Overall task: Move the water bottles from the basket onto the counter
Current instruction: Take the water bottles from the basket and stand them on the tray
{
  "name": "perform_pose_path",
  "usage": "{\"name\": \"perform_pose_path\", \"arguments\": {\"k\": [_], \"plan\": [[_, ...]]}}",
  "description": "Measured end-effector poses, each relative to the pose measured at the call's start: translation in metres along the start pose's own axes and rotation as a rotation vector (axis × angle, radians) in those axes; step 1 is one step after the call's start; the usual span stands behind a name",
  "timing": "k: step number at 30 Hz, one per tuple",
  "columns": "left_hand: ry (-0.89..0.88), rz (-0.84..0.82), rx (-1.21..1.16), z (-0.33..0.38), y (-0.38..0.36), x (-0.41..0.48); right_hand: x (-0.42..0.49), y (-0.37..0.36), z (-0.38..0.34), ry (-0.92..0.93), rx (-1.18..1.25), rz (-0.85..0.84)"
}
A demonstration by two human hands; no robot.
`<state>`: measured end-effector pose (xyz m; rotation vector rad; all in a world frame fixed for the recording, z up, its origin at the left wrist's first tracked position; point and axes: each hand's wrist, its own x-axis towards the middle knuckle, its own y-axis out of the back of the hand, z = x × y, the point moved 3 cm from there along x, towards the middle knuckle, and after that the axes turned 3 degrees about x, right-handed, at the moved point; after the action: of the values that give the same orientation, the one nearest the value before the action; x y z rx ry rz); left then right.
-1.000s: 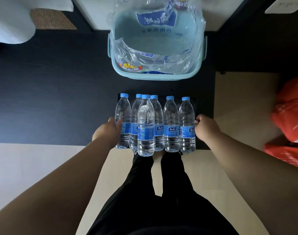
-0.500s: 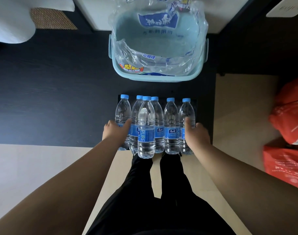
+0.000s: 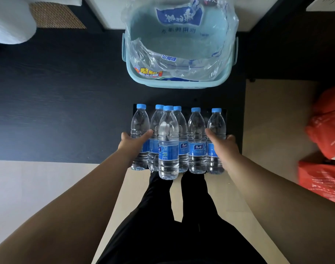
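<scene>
Several clear water bottles (image 3: 168, 141) with blue caps and blue labels stand upright in a tight group on a black counter (image 3: 58, 111), near its front edge. My left hand (image 3: 133, 142) wraps the leftmost bottle (image 3: 140, 122). My right hand (image 3: 221, 144) wraps the rightmost bottle (image 3: 216, 124). Behind the group sits a light-blue plastic basket (image 3: 174, 83) holding only crumpled clear plastic wrap (image 3: 181, 50) with blue print.
Red plastic bags (image 3: 326, 141) lie on the floor at the right. A white rounded object (image 3: 10, 21) and a woven mat (image 3: 54, 15) are at the top left. My black-trousered legs (image 3: 174, 216) stand on the pale floor below the counter edge.
Both hands came in from beside the group and closed around the outermost bottles, left on the leftmost, right on the rightmost. The bottles still stand in place.
</scene>
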<state>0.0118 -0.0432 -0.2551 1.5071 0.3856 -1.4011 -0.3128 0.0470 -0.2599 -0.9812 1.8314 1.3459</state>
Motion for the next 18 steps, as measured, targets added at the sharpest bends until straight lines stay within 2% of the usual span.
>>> {"name": "perform_pose_path", "arguments": {"k": [6, 13, 18], "plan": [[-0.052, 0.039, -0.024, -0.003, -0.001, -0.015, -0.016, 0.006, 0.009, 0.047, 0.086, 0.015], [-0.229, 0.158, -0.003, 0.001, 0.011, -0.056, -0.048, 0.017, -0.008, 0.179, 0.019, 0.128], [-0.253, 0.201, -0.036, 0.011, 0.036, -0.081, -0.080, 0.027, -0.033, 0.278, -0.017, 0.106]]}}
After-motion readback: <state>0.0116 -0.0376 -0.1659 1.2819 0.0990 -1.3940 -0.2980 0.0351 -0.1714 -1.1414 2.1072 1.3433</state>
